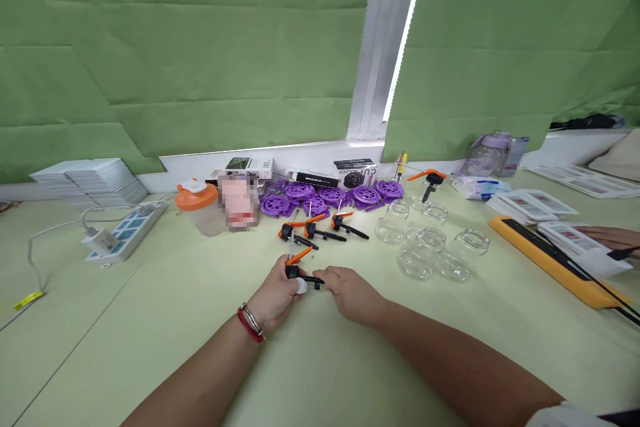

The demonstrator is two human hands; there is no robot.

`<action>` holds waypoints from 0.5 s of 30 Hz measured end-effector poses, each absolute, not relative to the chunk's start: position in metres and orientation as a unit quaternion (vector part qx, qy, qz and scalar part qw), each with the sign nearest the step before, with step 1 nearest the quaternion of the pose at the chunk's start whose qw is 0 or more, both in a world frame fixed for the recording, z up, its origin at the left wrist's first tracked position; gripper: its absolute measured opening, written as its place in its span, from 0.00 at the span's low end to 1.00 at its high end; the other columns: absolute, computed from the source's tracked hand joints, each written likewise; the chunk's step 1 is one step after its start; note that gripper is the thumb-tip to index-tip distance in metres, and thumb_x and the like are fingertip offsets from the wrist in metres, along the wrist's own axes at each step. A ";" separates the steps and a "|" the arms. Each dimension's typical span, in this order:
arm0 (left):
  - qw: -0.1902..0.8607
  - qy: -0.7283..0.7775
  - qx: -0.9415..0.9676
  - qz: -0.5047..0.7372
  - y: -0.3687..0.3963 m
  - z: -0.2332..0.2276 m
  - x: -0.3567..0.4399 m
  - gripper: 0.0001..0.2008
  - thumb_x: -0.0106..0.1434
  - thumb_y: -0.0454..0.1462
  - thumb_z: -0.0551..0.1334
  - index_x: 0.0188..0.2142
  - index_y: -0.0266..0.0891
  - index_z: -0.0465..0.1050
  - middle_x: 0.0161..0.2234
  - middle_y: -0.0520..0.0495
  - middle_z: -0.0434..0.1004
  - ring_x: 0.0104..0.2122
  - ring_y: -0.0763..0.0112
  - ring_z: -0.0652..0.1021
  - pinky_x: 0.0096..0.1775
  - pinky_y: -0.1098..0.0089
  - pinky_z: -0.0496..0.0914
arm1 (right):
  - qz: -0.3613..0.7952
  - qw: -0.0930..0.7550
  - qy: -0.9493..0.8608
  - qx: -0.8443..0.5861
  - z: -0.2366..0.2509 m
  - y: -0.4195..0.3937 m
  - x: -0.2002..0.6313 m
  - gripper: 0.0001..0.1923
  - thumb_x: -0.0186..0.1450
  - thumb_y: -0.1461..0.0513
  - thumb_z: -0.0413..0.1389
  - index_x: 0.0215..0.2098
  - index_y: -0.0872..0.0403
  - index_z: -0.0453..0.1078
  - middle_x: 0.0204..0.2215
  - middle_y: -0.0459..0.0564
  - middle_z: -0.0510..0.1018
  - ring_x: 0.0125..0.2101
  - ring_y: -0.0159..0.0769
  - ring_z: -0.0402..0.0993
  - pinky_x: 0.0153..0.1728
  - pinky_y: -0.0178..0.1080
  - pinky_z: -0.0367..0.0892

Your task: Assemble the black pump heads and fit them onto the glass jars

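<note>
Both hands meet on one small orange-and-black clamp at table centre, directly ahead of the person.

The left hand point(274, 295), with a red cord and metal bangle at the wrist, is closed around the clamp point(299, 268) at its black body, a white fingertip cover showing at the thumb. The right hand point(350, 290) pinches the tip of the clamp's black bar; its fingers are curled, the exact contact hidden. The bar lies left to right between the hands, and a thin metal rod with the orange lever rises away from them. The left hand carries the greater hold. Just beyond lie three like clamps point(320, 228), hard plastic, then ribbed purple reels point(330, 197) and clear glass jars point(431, 247) to the right, all on a smooth pale green table point(150, 320). Another person's hand point(613, 238) rests at the far right edge.
</note>
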State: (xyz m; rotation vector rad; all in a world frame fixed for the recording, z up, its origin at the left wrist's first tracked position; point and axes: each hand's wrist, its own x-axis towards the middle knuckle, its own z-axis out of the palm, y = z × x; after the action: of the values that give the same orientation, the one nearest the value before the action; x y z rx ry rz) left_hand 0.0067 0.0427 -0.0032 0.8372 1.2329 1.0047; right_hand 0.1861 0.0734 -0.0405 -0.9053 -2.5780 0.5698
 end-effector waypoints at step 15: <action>0.620 0.539 0.379 0.425 0.042 0.000 0.000 0.22 0.39 0.27 0.60 0.36 0.40 0.58 0.32 0.54 0.65 0.22 0.82 0.62 0.21 0.76 0.52 | 0.304 0.223 -0.871 -0.315 -0.028 0.071 0.187 0.18 0.66 0.67 0.45 0.52 0.52 0.66 0.39 0.52 0.75 0.40 0.36 0.71 0.42 0.39 0.66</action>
State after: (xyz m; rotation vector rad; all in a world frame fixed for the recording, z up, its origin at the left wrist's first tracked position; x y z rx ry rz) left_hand 0.0002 0.0420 -0.0001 0.8710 1.2404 0.9780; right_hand 0.1875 0.0712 -0.0276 -0.8698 -2.4049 0.8407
